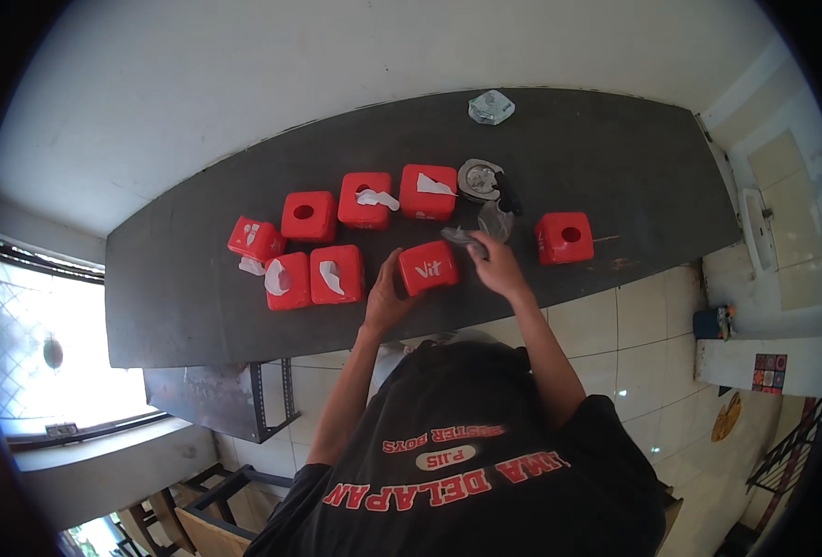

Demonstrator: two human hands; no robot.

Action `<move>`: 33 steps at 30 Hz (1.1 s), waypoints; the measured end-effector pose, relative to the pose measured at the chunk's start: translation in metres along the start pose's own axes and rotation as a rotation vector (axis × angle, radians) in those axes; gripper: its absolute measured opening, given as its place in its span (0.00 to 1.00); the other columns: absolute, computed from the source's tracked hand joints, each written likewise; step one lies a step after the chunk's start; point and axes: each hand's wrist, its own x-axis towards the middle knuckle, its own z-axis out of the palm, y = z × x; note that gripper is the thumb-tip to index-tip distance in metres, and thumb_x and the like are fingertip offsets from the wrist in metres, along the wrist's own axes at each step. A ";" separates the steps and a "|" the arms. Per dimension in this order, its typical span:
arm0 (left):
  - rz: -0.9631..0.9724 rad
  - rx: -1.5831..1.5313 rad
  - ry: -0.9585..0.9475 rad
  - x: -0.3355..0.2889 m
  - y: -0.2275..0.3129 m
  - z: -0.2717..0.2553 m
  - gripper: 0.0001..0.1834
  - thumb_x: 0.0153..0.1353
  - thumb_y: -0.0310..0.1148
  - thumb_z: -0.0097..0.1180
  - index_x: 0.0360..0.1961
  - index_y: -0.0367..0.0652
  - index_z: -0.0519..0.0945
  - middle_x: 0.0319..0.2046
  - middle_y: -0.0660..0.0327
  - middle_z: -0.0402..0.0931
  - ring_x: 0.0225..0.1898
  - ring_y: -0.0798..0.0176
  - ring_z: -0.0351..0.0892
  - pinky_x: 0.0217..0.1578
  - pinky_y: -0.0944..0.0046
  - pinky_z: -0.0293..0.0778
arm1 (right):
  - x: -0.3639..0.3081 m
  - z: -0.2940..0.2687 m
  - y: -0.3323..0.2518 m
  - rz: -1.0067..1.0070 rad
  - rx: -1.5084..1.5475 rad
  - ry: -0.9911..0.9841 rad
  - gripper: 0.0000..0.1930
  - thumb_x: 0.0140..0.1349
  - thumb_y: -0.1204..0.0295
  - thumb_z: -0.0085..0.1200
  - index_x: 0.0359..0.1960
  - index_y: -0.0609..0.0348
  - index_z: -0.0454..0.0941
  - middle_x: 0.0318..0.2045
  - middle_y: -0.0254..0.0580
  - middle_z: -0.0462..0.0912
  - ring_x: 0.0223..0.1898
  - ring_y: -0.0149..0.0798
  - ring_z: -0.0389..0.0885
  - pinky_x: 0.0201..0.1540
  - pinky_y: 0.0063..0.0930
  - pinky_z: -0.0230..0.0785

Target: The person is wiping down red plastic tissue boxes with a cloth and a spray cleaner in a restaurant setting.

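My left hand (388,295) grips the left side of a red cube-shaped tissue box (427,269) at the table's near edge. White lettering shows on the box's face turned toward me. Just to its right, my right hand (501,269) has its fingers closed on a dark grey cloth (465,239), held beside the box's upper right corner. A crumpled, see-through grey piece (496,221), perhaps plastic, lies just beyond my right hand. Farther off are a round grey dish (478,180) and a black-handled object (508,195) whose kind I cannot make out.
More red tissue boxes (309,217) stand on the dark table (188,269) to the left, several with white tissue showing. Another red box (564,239) stands at the right. A green-and-white packet (491,108) lies near the wall. Below the left end is a metal-framed table (216,395).
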 end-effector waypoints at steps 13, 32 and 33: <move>0.088 -0.025 0.077 -0.005 -0.018 0.006 0.59 0.51 0.30 0.77 0.82 0.44 0.57 0.73 0.45 0.70 0.70 0.36 0.75 0.62 0.48 0.81 | -0.039 0.086 -0.031 -0.485 -0.365 -0.290 0.31 0.57 0.84 0.58 0.66 0.58 0.81 0.72 0.50 0.78 0.79 0.50 0.67 0.81 0.58 0.56; 0.194 0.264 -0.005 0.008 0.014 -0.013 0.59 0.42 0.31 0.83 0.78 0.43 0.66 0.68 0.48 0.74 0.73 0.38 0.68 0.72 0.41 0.68 | -0.011 0.069 0.021 0.030 0.267 0.130 0.18 0.80 0.65 0.56 0.63 0.64 0.80 0.58 0.52 0.87 0.61 0.46 0.84 0.65 0.36 0.71; 0.189 0.255 0.006 0.008 0.007 -0.010 0.57 0.42 0.31 0.83 0.77 0.43 0.67 0.68 0.49 0.74 0.73 0.39 0.69 0.72 0.42 0.68 | -0.015 0.073 0.018 -0.067 0.190 0.075 0.18 0.79 0.68 0.55 0.64 0.63 0.80 0.65 0.51 0.85 0.69 0.51 0.80 0.71 0.42 0.68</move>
